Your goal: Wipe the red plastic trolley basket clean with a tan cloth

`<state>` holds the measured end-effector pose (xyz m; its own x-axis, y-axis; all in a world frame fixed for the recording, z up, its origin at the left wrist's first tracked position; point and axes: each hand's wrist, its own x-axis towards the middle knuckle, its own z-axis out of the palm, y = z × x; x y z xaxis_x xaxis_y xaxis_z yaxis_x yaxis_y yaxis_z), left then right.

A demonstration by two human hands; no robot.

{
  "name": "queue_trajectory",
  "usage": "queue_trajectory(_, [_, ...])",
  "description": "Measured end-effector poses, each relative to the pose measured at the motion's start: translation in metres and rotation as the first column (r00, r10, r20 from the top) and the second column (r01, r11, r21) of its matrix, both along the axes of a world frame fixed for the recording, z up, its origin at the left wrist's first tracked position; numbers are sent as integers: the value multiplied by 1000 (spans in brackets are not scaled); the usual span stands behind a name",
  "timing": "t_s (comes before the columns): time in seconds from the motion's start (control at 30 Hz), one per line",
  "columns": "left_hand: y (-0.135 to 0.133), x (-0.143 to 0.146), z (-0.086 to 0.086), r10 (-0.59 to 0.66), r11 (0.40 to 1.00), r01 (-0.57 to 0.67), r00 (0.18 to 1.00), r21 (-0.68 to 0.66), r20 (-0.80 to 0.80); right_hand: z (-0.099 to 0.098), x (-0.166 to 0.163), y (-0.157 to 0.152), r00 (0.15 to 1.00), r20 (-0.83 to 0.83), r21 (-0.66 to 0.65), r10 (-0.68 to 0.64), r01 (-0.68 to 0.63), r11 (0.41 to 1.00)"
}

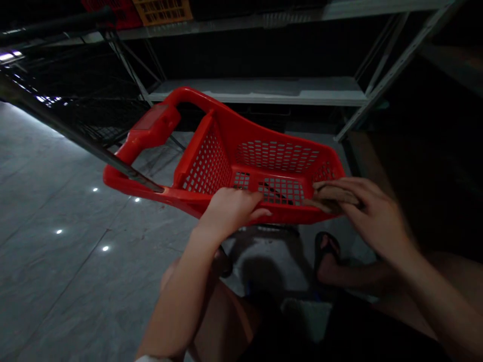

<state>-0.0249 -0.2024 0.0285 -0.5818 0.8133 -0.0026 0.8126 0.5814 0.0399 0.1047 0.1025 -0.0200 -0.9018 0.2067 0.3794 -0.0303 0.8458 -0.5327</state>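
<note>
A red plastic shopping cart (260,125) with latticed walls stands before my knees, its handle toward the left. My left hand (234,208) is closed over the near rim, fingers curled into the basket and thumb along the outside. At the right end, my right hand (372,206) grips a brown crumpled cloth (332,196) against the rim corner. Part of the cloth is hidden behind my fingers. Through the basket floor's grid a dark strip shows.
A grey metal shelf rack (256,90) stands behind the cart. On its upper level sit a yellow crate (164,11) and a red crate (116,12). A metal pole (83,138) slants across the left, over the tiled floor (56,271). My sandalled foot (326,251) is below.
</note>
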Motion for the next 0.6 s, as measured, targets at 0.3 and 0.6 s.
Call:
queue_trajectory(0.3, [36,-4,-16,169,982,-176,981,-67,-96,-29,-47,-87,997,16,135,72,-73,988])
queue_trajectory(0.6, [48,-10,-5,20,998,-32,978,-55,-210,-38,-99,-15,987,102,232,121,-142,962])
